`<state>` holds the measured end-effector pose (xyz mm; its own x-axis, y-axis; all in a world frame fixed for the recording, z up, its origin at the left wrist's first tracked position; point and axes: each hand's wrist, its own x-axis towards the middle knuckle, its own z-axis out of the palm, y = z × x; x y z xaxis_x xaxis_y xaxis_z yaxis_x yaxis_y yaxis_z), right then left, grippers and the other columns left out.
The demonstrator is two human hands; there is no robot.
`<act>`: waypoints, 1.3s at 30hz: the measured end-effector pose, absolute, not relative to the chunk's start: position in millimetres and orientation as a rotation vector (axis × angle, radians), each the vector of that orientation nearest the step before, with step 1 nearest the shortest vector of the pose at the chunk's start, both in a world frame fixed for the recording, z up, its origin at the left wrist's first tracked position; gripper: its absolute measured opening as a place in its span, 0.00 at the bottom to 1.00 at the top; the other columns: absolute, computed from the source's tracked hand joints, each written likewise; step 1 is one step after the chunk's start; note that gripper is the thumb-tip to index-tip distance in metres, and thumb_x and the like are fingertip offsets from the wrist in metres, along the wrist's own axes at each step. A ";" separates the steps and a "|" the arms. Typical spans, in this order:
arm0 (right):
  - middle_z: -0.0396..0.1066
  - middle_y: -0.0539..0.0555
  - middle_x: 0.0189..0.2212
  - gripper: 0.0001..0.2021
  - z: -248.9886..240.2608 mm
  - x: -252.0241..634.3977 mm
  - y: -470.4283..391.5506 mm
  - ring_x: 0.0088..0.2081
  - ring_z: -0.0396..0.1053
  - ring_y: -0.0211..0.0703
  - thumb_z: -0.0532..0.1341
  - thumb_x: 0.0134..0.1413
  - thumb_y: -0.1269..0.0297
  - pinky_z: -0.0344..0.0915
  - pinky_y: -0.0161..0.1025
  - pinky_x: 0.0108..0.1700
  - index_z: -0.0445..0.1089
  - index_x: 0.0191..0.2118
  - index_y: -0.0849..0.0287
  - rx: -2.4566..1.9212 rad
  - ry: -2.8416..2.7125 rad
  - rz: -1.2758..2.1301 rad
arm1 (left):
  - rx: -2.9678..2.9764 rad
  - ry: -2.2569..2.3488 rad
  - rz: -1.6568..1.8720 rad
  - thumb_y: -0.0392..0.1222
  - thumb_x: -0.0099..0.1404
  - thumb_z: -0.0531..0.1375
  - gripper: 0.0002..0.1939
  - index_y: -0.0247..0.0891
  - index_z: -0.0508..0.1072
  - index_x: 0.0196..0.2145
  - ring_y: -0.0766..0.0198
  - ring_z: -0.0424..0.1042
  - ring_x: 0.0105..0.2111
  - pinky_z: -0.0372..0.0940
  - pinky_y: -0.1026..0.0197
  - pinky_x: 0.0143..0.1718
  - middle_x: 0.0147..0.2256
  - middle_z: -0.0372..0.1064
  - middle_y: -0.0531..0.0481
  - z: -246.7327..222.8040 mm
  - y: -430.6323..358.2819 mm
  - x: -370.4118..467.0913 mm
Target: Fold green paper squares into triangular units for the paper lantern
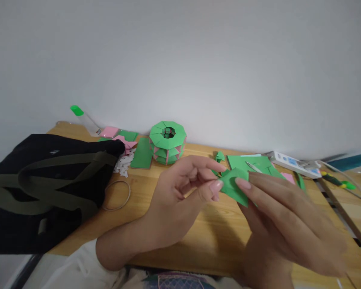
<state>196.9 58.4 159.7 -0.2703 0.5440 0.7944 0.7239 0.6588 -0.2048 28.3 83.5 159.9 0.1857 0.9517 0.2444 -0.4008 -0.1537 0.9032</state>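
Observation:
A small folded piece of green paper (235,185) is held up above the wooden table between both hands. My left hand (183,196) pinches its left corner between thumb and fingers. On the right side, my right hand (289,216) grips the same paper, with fingers over its front and the thumb below, partly hidden. Behind the hands stands a round green and pink folded-paper model (167,140) with a hole in its top. A smaller green folded piece (219,156) lies just beyond the held paper.
A black bag (48,188) covers the table's left side. Near it lie a hoop (129,192), white paper scraps (124,163), a green paper stack (141,153) and a green-capped bottle (84,120). At right are green sheets with a pen (253,167), a power strip (295,163) and a screwdriver (332,180).

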 end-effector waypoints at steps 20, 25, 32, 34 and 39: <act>0.77 0.55 0.40 0.27 153.3 205.7 71.1 0.40 0.74 0.44 0.64 0.48 0.83 0.69 0.40 0.40 0.68 0.56 0.60 -0.760 -1.985 -0.385 | 1.180 0.680 0.989 0.39 0.61 0.59 0.12 0.37 0.70 0.21 0.70 0.69 0.20 0.68 0.66 0.25 0.19 0.70 0.54 165.5 88.7 25.2; 0.77 0.54 0.41 0.26 154.9 208.2 70.1 0.39 0.74 0.44 0.63 0.52 0.80 0.70 0.40 0.38 0.68 0.57 0.57 -0.792 -2.019 -0.415 | 1.259 0.707 1.056 0.39 0.63 0.57 0.13 0.38 0.67 0.20 0.70 0.67 0.20 0.67 0.66 0.24 0.18 0.67 0.55 163.4 87.0 28.2; 0.77 0.52 0.38 0.24 158.4 196.5 71.7 0.38 0.75 0.41 0.61 0.52 0.81 0.71 0.39 0.38 0.70 0.53 0.52 -0.869 -1.932 -0.103 | 1.471 0.781 1.283 0.36 0.63 0.57 0.13 0.38 0.67 0.21 0.70 0.63 0.21 0.60 0.66 0.23 0.19 0.65 0.56 156.5 86.2 25.7; 0.77 0.52 0.38 0.24 157.5 193.4 73.0 0.37 0.75 0.40 0.60 0.55 0.78 0.72 0.38 0.37 0.67 0.55 0.51 -0.949 -1.811 0.180 | 1.537 0.825 1.349 0.35 0.64 0.56 0.13 0.38 0.66 0.21 0.70 0.62 0.22 0.59 0.66 0.25 0.19 0.62 0.56 155.9 87.7 25.7; 0.75 0.49 0.29 0.08 149.8 192.1 75.8 0.29 0.73 0.36 0.60 0.59 0.65 0.71 0.33 0.31 0.73 0.43 0.55 -0.986 -1.555 0.700 | 1.697 0.844 1.366 0.34 0.64 0.54 0.13 0.38 0.64 0.22 0.70 0.59 0.22 0.56 0.65 0.25 0.20 0.58 0.57 155.9 90.5 27.8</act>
<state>192.1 75.8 149.8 -0.0407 0.8761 0.4804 0.2207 0.4768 -0.8509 27.8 90.5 155.9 0.1998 0.8660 0.4584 0.0227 -0.4718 0.8814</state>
